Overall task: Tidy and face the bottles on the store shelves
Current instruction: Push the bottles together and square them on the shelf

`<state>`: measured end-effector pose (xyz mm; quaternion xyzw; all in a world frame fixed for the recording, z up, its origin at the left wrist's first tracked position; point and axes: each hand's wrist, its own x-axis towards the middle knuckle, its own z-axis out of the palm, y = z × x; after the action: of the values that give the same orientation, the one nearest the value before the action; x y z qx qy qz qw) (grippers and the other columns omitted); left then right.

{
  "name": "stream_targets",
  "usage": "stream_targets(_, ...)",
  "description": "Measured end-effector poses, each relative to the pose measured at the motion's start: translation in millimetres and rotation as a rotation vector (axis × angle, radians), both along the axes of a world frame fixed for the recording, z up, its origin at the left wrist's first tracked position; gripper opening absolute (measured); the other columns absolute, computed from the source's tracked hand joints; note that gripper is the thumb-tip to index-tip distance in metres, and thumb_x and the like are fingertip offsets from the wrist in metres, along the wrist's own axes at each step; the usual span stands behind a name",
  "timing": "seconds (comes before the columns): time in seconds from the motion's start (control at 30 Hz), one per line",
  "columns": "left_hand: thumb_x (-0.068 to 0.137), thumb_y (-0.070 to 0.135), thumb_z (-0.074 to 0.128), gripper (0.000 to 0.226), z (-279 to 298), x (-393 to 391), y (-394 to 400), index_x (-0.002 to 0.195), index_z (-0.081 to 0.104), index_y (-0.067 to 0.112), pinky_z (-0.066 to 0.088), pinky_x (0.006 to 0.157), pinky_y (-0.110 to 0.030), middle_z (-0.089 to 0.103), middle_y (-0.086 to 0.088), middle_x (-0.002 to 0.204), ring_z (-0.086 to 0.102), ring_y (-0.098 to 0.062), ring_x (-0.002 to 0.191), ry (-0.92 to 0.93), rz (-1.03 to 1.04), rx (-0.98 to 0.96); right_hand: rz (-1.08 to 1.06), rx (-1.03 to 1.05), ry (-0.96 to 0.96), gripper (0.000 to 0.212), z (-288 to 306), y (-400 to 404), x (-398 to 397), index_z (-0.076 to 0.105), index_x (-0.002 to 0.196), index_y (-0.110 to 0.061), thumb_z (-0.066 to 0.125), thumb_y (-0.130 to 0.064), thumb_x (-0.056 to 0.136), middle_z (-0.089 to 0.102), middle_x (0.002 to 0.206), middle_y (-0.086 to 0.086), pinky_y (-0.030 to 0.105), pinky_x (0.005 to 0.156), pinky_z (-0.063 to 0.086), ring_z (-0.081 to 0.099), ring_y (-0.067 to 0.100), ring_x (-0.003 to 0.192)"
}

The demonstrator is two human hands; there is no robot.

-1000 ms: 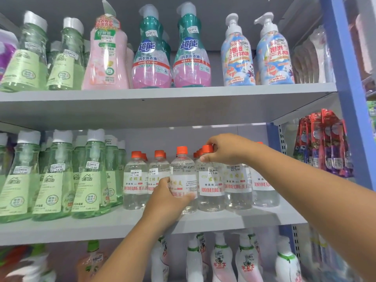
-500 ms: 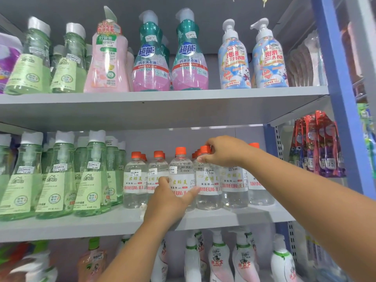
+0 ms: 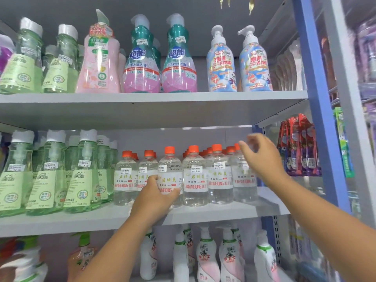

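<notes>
Facing work is on the middle shelf [image 3: 183, 215], in the row of clear orange-capped bottles [image 3: 219, 180]. My left hand [image 3: 156, 198] wraps the lower body of the third bottle [image 3: 169, 171] from the left of that row, thumb on its left flank and fingers curled round the right side below the label. That bottle stands upright at the shelf's front edge, touching its neighbours, and its label reads slightly turned against the ones beside it. My right hand [image 3: 262, 154] hangs in the air at cap height near the right end of the row, fingers loosely spread and drooping, holding nothing; it is blurred, so I cannot tell whether a fingertip brushes the rightmost cap.

I judge the step in hand to be squaring the held bottle: rotating it until the label looks straight out and its front lines up with the rest. The next move calls for a small twist at the base without dragging the neighbours, since the bottles stand packed side by side and a shove would knock them askew. The free right hand looks placed to steady a cap or take the next bottle on the right.

Green pump bottles [image 3: 48, 176] fill the left of this shelf, and pink and blue pump bottles [image 3: 179, 58] line the top shelf [image 3: 154, 98].
</notes>
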<state>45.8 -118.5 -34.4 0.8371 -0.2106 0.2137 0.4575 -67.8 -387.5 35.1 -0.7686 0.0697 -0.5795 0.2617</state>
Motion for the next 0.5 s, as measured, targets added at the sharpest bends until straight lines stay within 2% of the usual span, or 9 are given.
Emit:
stream_targets(0.07, 0.085, 0.055, 0.072, 0.077, 1.4, -2.7, -0.3, 0.146, 0.036, 0.024, 0.047, 0.08, -0.033, 0.055, 0.015, 0.107, 0.06, -0.013, 0.098, 0.013, 0.014, 0.002, 0.049, 0.157, 0.113, 0.06, -34.9, -19.8, -1.5, 0.051, 0.138, -0.019, 0.064, -0.055, 0.092, 0.052, 0.136, 0.0, 0.031, 0.091, 0.045, 0.056, 0.015, 0.111)
stream_targets(0.17, 0.088, 0.053, 0.07, 0.077, 2.4, -9.0, -2.2, 0.149, 0.034, 0.022, 0.041, 0.081, -0.031, 0.048, 0.015, 0.108, 0.053, -0.013, 0.097, 0.015, 0.012, 0.001, 0.159, 0.207, 0.294, 0.074, -59.7, -30.5, 2.7, 0.046, 0.142, -0.023, 0.073, -0.06, 0.083, 0.049, 0.135, -0.009, 0.028, 0.085, 0.045, 0.055, 0.009, 0.103)
stream_targets(0.23, 0.089, 0.052, 0.07, 0.077, 3.0, -11.3, -3.6, 0.15, 0.034, 0.021, 0.04, 0.081, -0.03, 0.047, 0.014, 0.109, 0.051, -0.012, 0.097, 0.008, 0.02, -0.008, 0.231, 0.211, 0.3, 0.072, -58.3, -33.2, 3.1, 0.048, 0.138, -0.025, 0.079, -0.054, 0.08, 0.057, 0.129, -0.011, 0.026, 0.077, 0.047, 0.059, 0.003, 0.099)
stream_targets(0.33, 0.089, 0.051, 0.07, 0.071, 1.6, -13.3, -4.3, 0.145, 0.039, 0.022, 0.041, 0.074, -0.029, 0.05, 0.023, 0.099, 0.053, -0.009, 0.091, -0.015, 0.045, 0.018, 0.273, 0.199, 0.326, 0.053, -56.3, -30.2, -3.0, 0.053, 0.124, -0.03, 0.08, -0.049, 0.082, 0.064, 0.118, -0.013, 0.027, 0.074, 0.049, 0.059, -0.003, 0.096)
stream_targets(0.4, 0.088, 0.052, 0.07, 0.063, 0.4, -15.2, -4.6, 0.137, 0.042, 0.025, 0.041, 0.065, -0.026, 0.05, 0.027, 0.091, 0.055, -0.004, 0.083, -0.015, 0.055, 0.043, 0.262, 0.159, 0.329, 0.044, -58.6, -29.8, -2.6, 0.053, 0.119, -0.032, 0.077, -0.048, 0.085, 0.065, 0.115, -0.013, 0.03, 0.076, 0.049, 0.059, -0.002, 0.094)
stream_targets(0.47, 0.089, 0.053, 0.069, 0.057, 1.7, -20.2, -7.4, 0.131, 0.041, 0.027, 0.039, 0.062, -0.024, 0.051, 0.026, 0.089, 0.054, -0.001, 0.081, 0.003, 0.073, 0.073, 0.238, 0.132, 0.322, 0.048, -59.5, -24.5, -5.6, 0.055, 0.125, -0.028, 0.075, -0.048, 0.087, 0.064, 0.116, -0.01, 0.032, 0.076, 0.048, 0.06, 0.005, 0.095)
stream_targets(0.5, 0.089, 0.053, 0.067, 0.055, 2.8, -22.1, -8.4, 0.129, 0.04, 0.027, 0.04, 0.063, -0.025, 0.052, 0.023, 0.09, 0.057, -0.005, 0.084, -0.011, 0.082, 0.067, 0.231, 0.111, 0.324, 0.052, -60.8, -22.1, -5.1, 0.055, 0.128, -0.025, 0.075, -0.049, 0.086, 0.062, 0.117, -0.009, 0.034, 0.077, 0.047, 0.061, 0.01, 0.097)
